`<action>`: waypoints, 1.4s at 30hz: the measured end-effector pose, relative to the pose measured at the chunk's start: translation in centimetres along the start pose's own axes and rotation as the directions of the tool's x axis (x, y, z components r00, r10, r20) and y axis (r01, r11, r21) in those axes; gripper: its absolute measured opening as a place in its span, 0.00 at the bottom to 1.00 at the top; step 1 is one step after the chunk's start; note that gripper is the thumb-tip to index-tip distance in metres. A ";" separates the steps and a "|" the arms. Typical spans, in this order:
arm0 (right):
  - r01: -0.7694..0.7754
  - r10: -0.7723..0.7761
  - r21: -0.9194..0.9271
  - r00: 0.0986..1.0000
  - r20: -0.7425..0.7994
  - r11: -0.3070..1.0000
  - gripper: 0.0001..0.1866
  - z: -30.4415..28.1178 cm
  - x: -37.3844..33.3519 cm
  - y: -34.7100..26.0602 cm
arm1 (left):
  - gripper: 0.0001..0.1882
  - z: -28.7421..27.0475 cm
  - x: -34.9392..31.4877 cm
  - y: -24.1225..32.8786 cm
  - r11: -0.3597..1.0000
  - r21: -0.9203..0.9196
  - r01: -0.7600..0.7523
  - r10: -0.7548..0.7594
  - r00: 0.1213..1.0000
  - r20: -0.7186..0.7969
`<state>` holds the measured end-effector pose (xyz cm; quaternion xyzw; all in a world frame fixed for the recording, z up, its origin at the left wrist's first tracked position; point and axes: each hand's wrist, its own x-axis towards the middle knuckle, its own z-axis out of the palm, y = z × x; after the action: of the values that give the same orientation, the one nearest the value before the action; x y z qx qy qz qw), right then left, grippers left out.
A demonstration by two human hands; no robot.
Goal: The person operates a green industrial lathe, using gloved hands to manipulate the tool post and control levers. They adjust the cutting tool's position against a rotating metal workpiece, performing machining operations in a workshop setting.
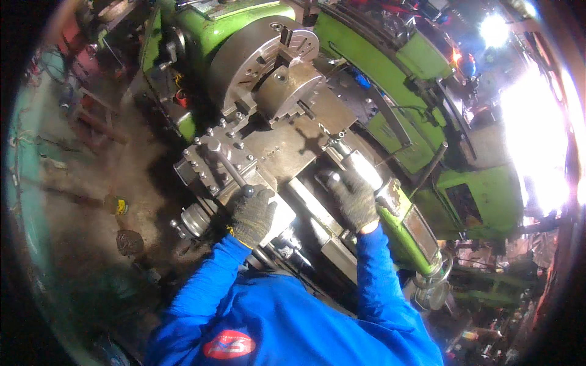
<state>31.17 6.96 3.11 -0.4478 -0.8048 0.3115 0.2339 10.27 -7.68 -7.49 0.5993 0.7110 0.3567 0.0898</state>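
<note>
Your left hand (pixel 252 215) curled its fingers round the tool post lever (pixel 227 166), at seven o'clock from the chuck (pixel 262 58); your right hand (pixel 354 201) gripped the tailstock (pixel 360 168) at five o'clock.

Both gloved hands, left hand (pixel 252 215) and right hand (pixel 356 200), reach forward, fingers curled, blue-sleeved arms extended.

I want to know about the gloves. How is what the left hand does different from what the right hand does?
The left hand grips a dark lever on the tool post; the right hand rests on the shiny tailstock. The left sits nearer the machine's front edge, the right further in. Both wear grey gloves and blue sleeves.
</note>
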 end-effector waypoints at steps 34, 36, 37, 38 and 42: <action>0.101 0.069 -0.736 0.978 0.197 0.669 0.19 -1.7 12.6 1.5 | 0.09 0.3 0.6 -3.4 0.979 0.104 -0.176 0.158 0.974 0.164; 0.023 0.100 -0.714 0.986 0.130 0.700 0.16 -1.5 13.1 1.3 | 0.11 1.0 0.4 -3.1 0.988 0.134 -0.074 0.068 0.997 0.046; -0.086 0.185 -0.751 0.982 0.049 0.654 0.15 -0.3 13.4 -0.2 | 0.12 1.1 0.6 -3.3 0.999 0.012 -0.045 0.045 0.998 0.049; -0.058 0.112 -0.749 0.993 0.022 0.660 0.16 -0.3 13.0 0.2 | 0.12 1.1 0.6 -2.9 0.999 0.031 -0.018 0.017 1.000 0.021; 0.158 -0.222 -0.771 0.975 0.022 0.617 0.21 -1.2 13.8 5.2 | 0.13 1.3 0.2 -2.2 0.996 -0.005 0.087 -0.087 0.994 -0.066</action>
<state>28.16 21.35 1.57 -0.4282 -0.8939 -0.1036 0.0834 9.26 -7.05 -9.76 0.5556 0.7385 0.3729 0.0826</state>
